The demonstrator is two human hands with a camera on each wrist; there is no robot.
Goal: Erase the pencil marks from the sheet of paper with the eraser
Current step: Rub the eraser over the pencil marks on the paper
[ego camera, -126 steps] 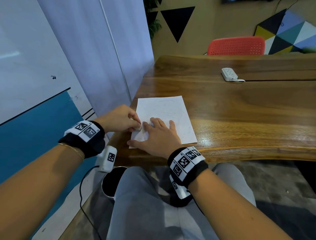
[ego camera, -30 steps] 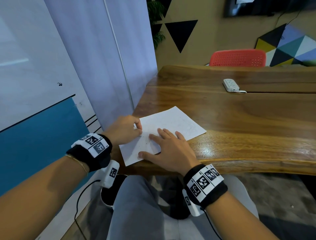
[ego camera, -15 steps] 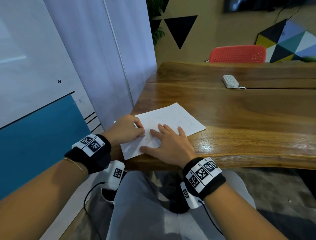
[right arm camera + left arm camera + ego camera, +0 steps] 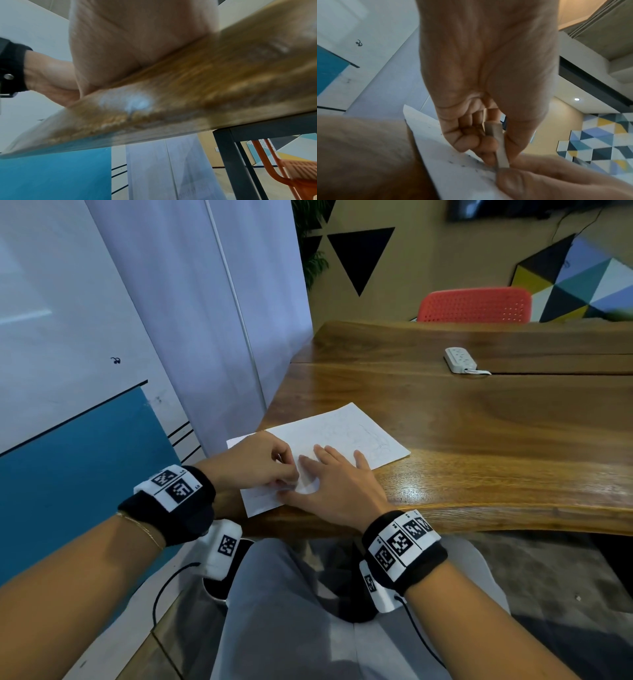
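Note:
A white sheet of paper [image 4: 342,436] with faint pencil marks lies skewed at the near left corner of the wooden table [image 4: 479,440]. My left hand [image 4: 260,463] pinches a pale eraser [image 4: 500,147] between thumb and curled fingers, its tip down on the paper [image 4: 453,159] among dark crumbs. My right hand [image 4: 339,484] lies flat on the sheet with fingers spread, pressing it down just right of the eraser. In the right wrist view only the palm [image 4: 137,40] on the table edge [image 4: 188,94] shows.
A white power strip [image 4: 460,360] lies at the far side of the table. A red chair [image 4: 476,304] stands behind it. A curtain and wall [image 4: 205,320] close off the left. My grey-trousered legs [image 4: 291,611] are under the table's near edge.
The paper has turned from square to skewed over the last seconds. My left hand with the eraser has slid slightly nearer along the sheet; the right hand still presses it.

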